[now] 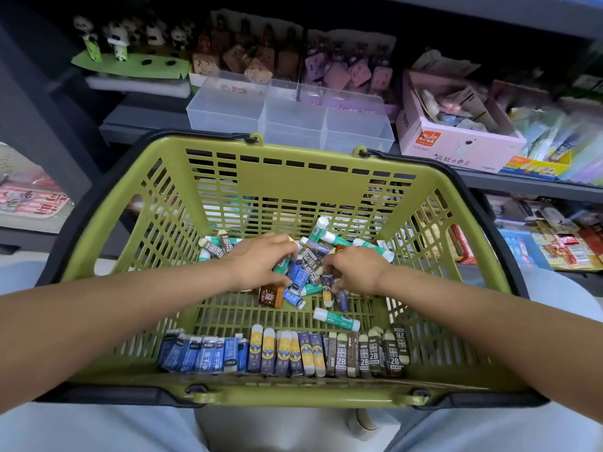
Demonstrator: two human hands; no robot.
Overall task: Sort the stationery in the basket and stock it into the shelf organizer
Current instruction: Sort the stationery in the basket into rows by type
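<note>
Shelf (489, 177) under clear organizer (293, 115), pink box (456, 148)

Pink cardboard box (456, 146) of packets, panda figures (115, 37) on green stand, brown charms (235, 57)

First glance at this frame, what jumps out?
The green basket fills the view, with both hands deep in a loose heap of erasers and glue sticks at its middle: the left hand and the right hand, fingers curled into the pile. Along the near wall stands a tidy sorted row of erasers, blue, then yellow, then grey 2B. Behind the basket, on the shelf, sits the clear organizer.
</note>
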